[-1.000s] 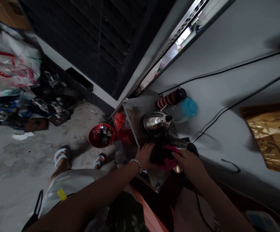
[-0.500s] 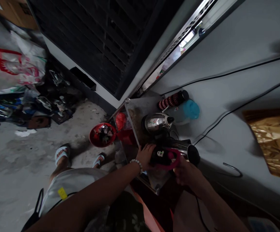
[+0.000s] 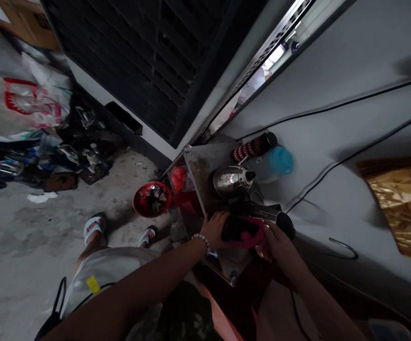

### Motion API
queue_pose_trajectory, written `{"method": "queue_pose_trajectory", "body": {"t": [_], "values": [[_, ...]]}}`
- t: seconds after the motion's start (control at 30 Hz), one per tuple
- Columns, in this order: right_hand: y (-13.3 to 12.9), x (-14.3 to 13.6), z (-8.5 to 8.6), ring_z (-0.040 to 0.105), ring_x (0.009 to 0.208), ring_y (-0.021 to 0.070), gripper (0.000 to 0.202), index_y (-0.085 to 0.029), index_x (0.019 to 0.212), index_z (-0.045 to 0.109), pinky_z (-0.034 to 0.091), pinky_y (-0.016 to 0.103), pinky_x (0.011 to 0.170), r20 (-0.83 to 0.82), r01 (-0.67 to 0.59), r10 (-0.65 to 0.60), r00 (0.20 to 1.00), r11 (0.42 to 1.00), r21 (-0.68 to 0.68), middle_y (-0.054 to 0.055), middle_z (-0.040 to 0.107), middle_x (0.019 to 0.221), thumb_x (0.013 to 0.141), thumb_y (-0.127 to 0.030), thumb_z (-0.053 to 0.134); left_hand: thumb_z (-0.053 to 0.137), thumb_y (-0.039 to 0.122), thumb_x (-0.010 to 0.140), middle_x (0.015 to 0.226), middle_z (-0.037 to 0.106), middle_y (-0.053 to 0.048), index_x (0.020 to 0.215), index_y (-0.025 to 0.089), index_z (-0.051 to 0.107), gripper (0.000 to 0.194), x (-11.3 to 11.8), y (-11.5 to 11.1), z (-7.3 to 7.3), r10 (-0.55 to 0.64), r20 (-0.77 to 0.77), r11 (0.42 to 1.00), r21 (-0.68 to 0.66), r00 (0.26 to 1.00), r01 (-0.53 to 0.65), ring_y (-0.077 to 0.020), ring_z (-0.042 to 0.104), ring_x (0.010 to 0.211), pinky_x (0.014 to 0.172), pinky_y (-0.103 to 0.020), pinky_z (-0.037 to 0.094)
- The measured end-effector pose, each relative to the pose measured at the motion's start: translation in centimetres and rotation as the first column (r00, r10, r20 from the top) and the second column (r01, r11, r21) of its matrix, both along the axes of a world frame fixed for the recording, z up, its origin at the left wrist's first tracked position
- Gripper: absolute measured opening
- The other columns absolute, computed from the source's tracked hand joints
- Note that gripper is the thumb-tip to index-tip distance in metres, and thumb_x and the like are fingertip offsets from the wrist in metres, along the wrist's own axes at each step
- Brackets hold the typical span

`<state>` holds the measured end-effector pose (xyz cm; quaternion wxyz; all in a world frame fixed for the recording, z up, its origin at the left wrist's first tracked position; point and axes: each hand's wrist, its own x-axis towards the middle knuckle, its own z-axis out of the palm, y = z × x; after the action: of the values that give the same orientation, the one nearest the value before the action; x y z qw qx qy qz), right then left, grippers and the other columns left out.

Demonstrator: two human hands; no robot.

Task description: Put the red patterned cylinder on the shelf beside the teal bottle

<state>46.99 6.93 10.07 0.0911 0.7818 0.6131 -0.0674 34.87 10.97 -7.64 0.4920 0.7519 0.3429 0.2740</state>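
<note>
Between my hands is a black bottle (image 3: 232, 228) with a pink top (image 3: 252, 235). My left hand (image 3: 215, 229), with a beaded bracelet at its wrist, is wrapped round the black end. My right hand (image 3: 273, 241) has its fingers closed on the pink top, and some of those fingers are hidden or blurred. Just beyond the bottle lies a steel-and-black kettle or flask (image 3: 271, 216), partly covered by the bottle. Farther off, a shiny metal kettle (image 3: 228, 181) stands on the small shelf stand (image 3: 207, 154).
A red-and-black patterned bottle (image 3: 250, 149) and a blue-lidded clear jug (image 3: 280, 160) stand by the wall. Below the stand is a red basin (image 3: 143, 212) of scraps. Black cables (image 3: 333, 107) cross the wall, with a metal hook (image 3: 347, 251) below. Bags (image 3: 35, 102) clutter the floor's left side.
The bottle has turned, so the white cartoon print on its side has gone from view. My right hand has shifted its hold on the pink top, while my left hand has barely moved.
</note>
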Motion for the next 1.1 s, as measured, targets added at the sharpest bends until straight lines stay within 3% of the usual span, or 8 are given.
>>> {"method": "queue_pose_trajectory", "body": {"t": [0.17,0.3,0.43,0.57,0.67,0.8,0.97,1.1], "values": [[0.2,-0.3,1.1,0.055,0.105,0.0246,0.039,-0.017,0.115,0.053,0.045,0.037,0.087,0.13,-0.293,0.293,0.947,0.956,-0.022,0.014,0.053,0.119,0.078,-0.015,0.043,0.053,0.048,0.077,0.137,0.035,-0.012,0.133,0.021,0.029,0.067,0.0,0.0,-0.1,0.013,0.01,1.0,0.009,1.0,-0.013,-0.0326,0.031,0.125,0.101,-0.06,0.021],[0.4,-0.4,0.1,0.063,0.077,0.0225,0.022,-0.015,0.085,0.062,0.05,0.032,0.069,0.191,-0.226,0.238,0.952,0.971,-0.082,0.012,0.064,0.085,0.083,-0.027,0.044,0.053,0.046,0.078,0.137,0.035,-0.011,0.133,0.022,0.029,0.065,0.1,-0.1,-0.1,0.011,0.005,1.0,0.013,1.0,-0.012,-0.0324,0.031,0.125,0.101,-0.06,0.021],[0.3,0.5,-0.4,0.061,0.054,0.0163,0.039,-0.013,0.094,0.059,0.048,0.024,0.051,0.21,-0.121,0.124,0.97,0.992,-0.03,0.006,0.063,0.063,0.091,-0.027,0.023,0.054,0.046,0.078,0.136,0.037,-0.012,0.132,0.021,0.031,0.064,0.2,0.0,-0.2,0.01,-0.006,1.0,0.006,1.0,-0.01,-0.0321,0.033,0.124,0.1,-0.06,0.022],[-0.1,0.5,0.9,0.063,0.078,0.0185,0.039,-0.016,0.12,0.048,0.051,0.028,0.064,0.229,-0.188,0.188,0.955,0.982,-0.022,0.012,0.062,0.102,0.083,-0.012,0.034,0.053,0.047,0.078,0.136,0.036,-0.012,0.133,0.021,0.03,0.065,0.3,0.0,-0.3,0.012,-0.006,1.0,0.003,1.0,-0.012,-0.032,0.033,0.124,0.1,-0.06,0.022],[-0.1,-0.1,1.4,0.054,0.106,0.0235,0.039,-0.02,0.111,0.056,0.045,0.036,0.087,0.168,-0.341,0.353,0.92,0.935,-0.097,0.011,0.051,0.122,0.074,-0.008,0.048,0.053,0.047,0.078,0.137,0.035,-0.012,0.134,0.021,0.029,0.066,0.2,-0.1,-0.3,0.013,-0.008,1.0,0.001,1.0,-0.013,-0.0323,0.032,0.124,0.1,-0.06,0.021],[0.1,-0.4,0.2,0.063,0.074,0.0237,0.021,-0.015,0.08,0.061,0.05,0.036,0.068,0.146,-0.238,0.249,0.957,0.967,-0.089,0.011,0.065,0.079,0.084,-0.028,0.045,0.053,0.046,0.078,0.137,0.035,-0.012,0.133,0.021,0.03,0.065,0.1,-0.2,-0.1,0.014,-0.006,1.0,0.004,1.0,-0.014,-0.032,0.033,0.124,0.1,-0.06,0.022],[-0.1,0.4,-0.9,0.057,0.042,0.0157,0.04,-0.009,0.112,0.047,0.046,0.025,0.042,0.137,-0.146,0.144,0.98,0.989,0.004,0.0,0.058,0.05,0.093,-0.027,0.017,0.053,0.046,0.078,0.137,0.035,-0.012,0.133,0.021,0.029,0.065,0.1,-0.2,0.0,0.016,0.0,1.0,0.002,1.0,-0.016,-0.0318,0.035,0.123,0.1,-0.059,0.023],[-0.2,0.8,0.2,0.064,0.083,0.0188,0.042,-0.011,0.125,0.041,0.052,0.033,0.07,0.157,-0.289,0.287,0.945,0.957,-0.012,0.014,0.062,0.103,0.085,-0.012,0.027,0.053,0.046,0.078,0.137,0.036,-0.012,0.133,0.021,0.03,0.064,-0.1,-0.2,0.1,0.017,0.008,1.0,-0.004,1.0,-0.017,-0.0317,0.035,0.122,0.1,-0.059,0.024]]}}
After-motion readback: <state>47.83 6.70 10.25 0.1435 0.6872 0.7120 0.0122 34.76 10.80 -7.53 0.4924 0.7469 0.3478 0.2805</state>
